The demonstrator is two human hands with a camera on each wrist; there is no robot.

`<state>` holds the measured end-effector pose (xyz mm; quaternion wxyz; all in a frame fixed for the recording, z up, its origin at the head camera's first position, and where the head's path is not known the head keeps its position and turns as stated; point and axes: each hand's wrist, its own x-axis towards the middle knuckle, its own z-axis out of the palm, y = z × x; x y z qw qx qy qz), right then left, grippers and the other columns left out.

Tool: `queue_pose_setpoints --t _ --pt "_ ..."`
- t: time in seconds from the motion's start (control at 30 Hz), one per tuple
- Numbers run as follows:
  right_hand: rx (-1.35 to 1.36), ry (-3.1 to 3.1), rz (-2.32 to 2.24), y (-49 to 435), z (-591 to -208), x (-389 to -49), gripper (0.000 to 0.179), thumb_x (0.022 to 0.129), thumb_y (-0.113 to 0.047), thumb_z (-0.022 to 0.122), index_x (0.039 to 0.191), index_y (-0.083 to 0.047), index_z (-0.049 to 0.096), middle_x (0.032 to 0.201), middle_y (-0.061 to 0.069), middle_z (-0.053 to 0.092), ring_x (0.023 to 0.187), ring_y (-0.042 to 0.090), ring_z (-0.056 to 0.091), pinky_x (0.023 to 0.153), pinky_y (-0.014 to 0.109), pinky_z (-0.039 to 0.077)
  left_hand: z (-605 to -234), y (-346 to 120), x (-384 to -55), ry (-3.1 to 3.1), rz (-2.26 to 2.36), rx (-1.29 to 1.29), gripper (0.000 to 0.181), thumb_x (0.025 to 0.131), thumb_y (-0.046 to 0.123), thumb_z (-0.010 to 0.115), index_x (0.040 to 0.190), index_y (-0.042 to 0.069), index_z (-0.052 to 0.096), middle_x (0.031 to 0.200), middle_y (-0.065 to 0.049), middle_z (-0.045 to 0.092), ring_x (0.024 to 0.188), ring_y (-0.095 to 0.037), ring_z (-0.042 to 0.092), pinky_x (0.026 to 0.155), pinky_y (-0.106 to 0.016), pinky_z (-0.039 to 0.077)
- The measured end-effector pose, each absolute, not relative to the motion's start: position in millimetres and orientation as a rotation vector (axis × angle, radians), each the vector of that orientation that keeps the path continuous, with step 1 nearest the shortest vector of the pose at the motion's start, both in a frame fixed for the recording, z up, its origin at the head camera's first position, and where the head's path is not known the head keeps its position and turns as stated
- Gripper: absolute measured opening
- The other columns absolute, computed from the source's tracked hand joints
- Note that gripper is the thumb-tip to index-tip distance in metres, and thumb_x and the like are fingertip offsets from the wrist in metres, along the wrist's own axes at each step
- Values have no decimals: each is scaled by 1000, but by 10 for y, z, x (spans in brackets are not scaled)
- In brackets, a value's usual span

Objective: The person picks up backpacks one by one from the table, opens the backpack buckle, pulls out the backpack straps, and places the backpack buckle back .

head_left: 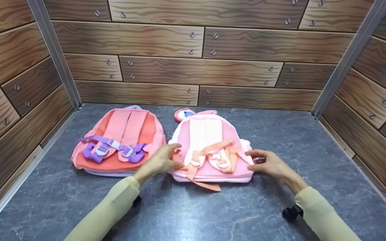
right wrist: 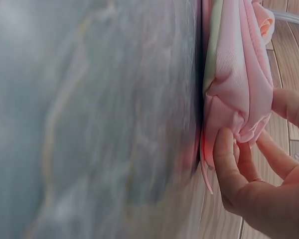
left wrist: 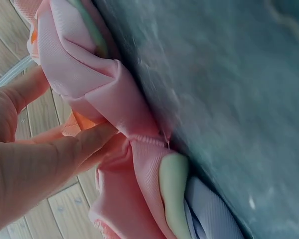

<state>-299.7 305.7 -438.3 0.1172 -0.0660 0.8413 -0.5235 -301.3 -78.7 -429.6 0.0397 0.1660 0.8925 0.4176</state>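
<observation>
A pink backpack (head_left: 184, 130) lies back panel up on the grey table, its orange straps (head_left: 219, 154) bundled near the bottom. Along its left side rests my left hand (head_left: 161, 160), thumb and forefinger apart; in the left wrist view straight fingers touch the pink fabric (left wrist: 87, 74). At the opposite lower corner, my right hand (head_left: 270, 164) touches the bag with spread, slightly bent fingers. The right wrist view shows fingertips against the folded pink side (right wrist: 231, 74). Just left lies a coral backpack (head_left: 116, 120), also back up, with purple straps (head_left: 101, 150).
A small plush piece with a blue-and-white eye (head_left: 185, 114) pokes out behind the pink backpack. Wood-print panels (head_left: 166, 68) wall in the table at the back and both sides. One orange strap end (head_left: 209, 186) trails onto the table in front.
</observation>
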Motion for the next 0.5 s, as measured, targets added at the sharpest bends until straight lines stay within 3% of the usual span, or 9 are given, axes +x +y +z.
queue_pose_setpoints --t 0.13,0.2,0.3,0.5 --pt "-195 2452 -1524 3186 -4360 -2985 65 81 -11 78 138 2 50 124 21 54 101 19 58 82 25 54 -4261 -717 -3066 2641 1277 486 70 76 10 81 139 5 52 133 -17 58 104 -25 56 87 -37 49" --pt "-187 2458 -1513 3265 -4363 -2975 65 81 -12 78 139 1 50 130 23 52 102 19 59 83 25 54 -4263 -681 -3094 2597 1280 491 70 76 10 82 140 6 52 136 -17 56 114 -27 55 96 -40 48" --pt "-195 2468 -1499 3375 -4367 -2969 65 82 -14 77 139 1 49 136 25 48 105 20 58 84 26 53 -4276 -626 -3120 2550 1294 498 72 75 11 83 140 8 52 141 -17 52 129 -31 48 110 -45 37" --pt "-175 2475 -1499 3517 -4359 -2982 67 84 -17 77 141 1 47 142 27 44 111 23 55 86 26 53 -4292 -528 -3149 2539 1318 553 74 72 12 84 139 9 53 141 -18 52 133 -33 45 114 -48 30"
